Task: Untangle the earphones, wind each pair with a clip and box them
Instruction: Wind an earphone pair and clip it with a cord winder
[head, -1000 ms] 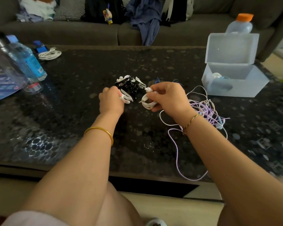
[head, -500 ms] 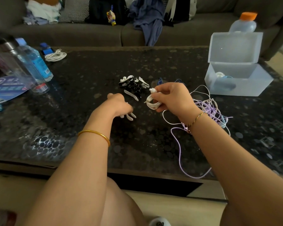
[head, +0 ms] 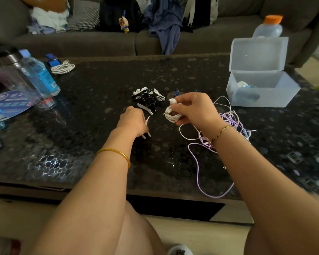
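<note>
My right hand (head: 195, 109) grips a wound coil of white earphones (head: 172, 116), with an earbud and the jack plug sticking out of my fingers. My left hand (head: 133, 122) holds a white clip (head: 146, 128) just left of the coil. A pile of black and white clips (head: 148, 98) lies on the table beyond both hands. Tangled purple and white earphone cables (head: 226, 126) lie under and right of my right wrist, one purple loop reaching the table's front edge. The translucent box (head: 261, 94) stands open at the right with wound earphones inside.
Two water bottles (head: 35, 76) lie at the table's left, with a coiled white cable (head: 63, 68) and a blue item behind them. A bottle with an orange cap (head: 268, 27) stands behind the box. A sofa with clothes and bags runs along the back.
My left hand picked a white clip from the pile and drew it back toward me. My right hand kept holding the white coil in about the same place.
</note>
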### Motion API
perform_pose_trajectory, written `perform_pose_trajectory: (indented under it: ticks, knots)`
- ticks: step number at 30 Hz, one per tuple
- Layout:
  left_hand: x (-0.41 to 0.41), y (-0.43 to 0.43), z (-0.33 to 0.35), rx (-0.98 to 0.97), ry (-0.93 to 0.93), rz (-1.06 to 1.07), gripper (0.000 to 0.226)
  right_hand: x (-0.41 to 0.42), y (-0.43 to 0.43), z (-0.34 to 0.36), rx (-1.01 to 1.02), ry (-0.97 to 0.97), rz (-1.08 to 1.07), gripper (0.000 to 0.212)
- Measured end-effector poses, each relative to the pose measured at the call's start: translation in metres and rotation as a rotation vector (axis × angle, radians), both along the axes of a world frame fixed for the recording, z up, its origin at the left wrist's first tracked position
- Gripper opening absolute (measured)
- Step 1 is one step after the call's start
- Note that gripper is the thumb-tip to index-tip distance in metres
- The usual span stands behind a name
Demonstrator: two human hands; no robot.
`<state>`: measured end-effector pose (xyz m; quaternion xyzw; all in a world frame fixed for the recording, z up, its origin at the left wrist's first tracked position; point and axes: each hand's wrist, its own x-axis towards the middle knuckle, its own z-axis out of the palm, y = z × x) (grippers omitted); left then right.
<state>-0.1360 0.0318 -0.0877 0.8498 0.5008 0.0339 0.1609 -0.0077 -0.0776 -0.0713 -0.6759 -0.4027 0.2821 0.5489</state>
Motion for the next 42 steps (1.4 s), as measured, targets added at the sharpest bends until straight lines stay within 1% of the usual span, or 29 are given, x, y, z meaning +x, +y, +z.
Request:
perform_pose_trajectory:
  ticks: [1,3,5,7,11,13,14,17,19,23,26,29,32,35,39,42]
  knots:
    - [0.002,-0.002,0.003,-0.048,-0.099,-0.009,0.006,0.0,-0.001,0.001,0.005,0.006,-0.003,0.01]
    - [0.009,-0.008,0.014,-0.21,-0.37,-0.011,0.012,-0.001,-0.003,0.004,0.028,0.031,-0.003,0.006]
    - [0.016,-0.016,0.027,-0.409,-0.579,0.01,0.019,0.0,-0.006,0.009,0.07,0.089,-0.004,0.004]
    - [0.023,-0.025,0.036,-0.566,-0.71,0.031,0.024,0.003,-0.011,0.014,0.102,0.135,-0.014,0.006]
    - [0.03,-0.041,0.053,-0.728,-0.86,0.066,0.02,0.01,-0.021,0.019,0.115,0.156,-0.052,0.013]
    - [0.032,-0.047,0.058,-0.79,-0.872,0.025,0.021,0.015,-0.025,0.021,0.113,0.179,-0.079,0.015]
    - [0.033,-0.048,0.058,-0.781,-0.852,0.011,0.024,0.017,-0.026,0.022,0.112,0.2,-0.091,0.016]
    - [0.038,-0.048,0.056,-0.685,-0.79,-0.002,0.035,0.026,-0.028,0.027,0.139,0.267,-0.116,0.023]
    - [0.04,-0.046,0.054,-0.599,-0.771,-0.027,0.037,0.028,-0.029,0.03,0.159,0.282,-0.12,0.022]
    - [0.04,-0.042,0.052,-0.36,-0.646,-0.139,0.029,0.027,-0.029,0.032,0.231,0.329,-0.116,0.018]
    - [0.042,-0.043,0.05,-0.312,-0.641,-0.173,0.022,0.023,-0.029,0.033,0.284,0.326,-0.12,0.016]
    - [0.045,-0.046,0.051,-0.27,-0.683,-0.186,0.023,0.019,-0.028,0.032,0.307,0.245,-0.149,0.018]
    - [0.044,-0.045,0.052,-0.32,-0.693,-0.213,0.027,0.017,-0.026,0.03,0.321,0.149,-0.191,0.016]
    - [0.042,-0.045,0.053,-0.37,-0.724,-0.228,0.023,0.016,-0.025,0.029,0.351,0.062,-0.234,0.01]
    - [0.04,-0.049,0.054,-0.463,-0.818,-0.237,0.016,0.018,-0.026,0.031,0.368,0.051,-0.28,0.008]
    - [0.038,-0.048,0.055,-0.509,-0.827,-0.241,0.015,0.02,-0.027,0.032,0.347,0.031,-0.269,0.008]
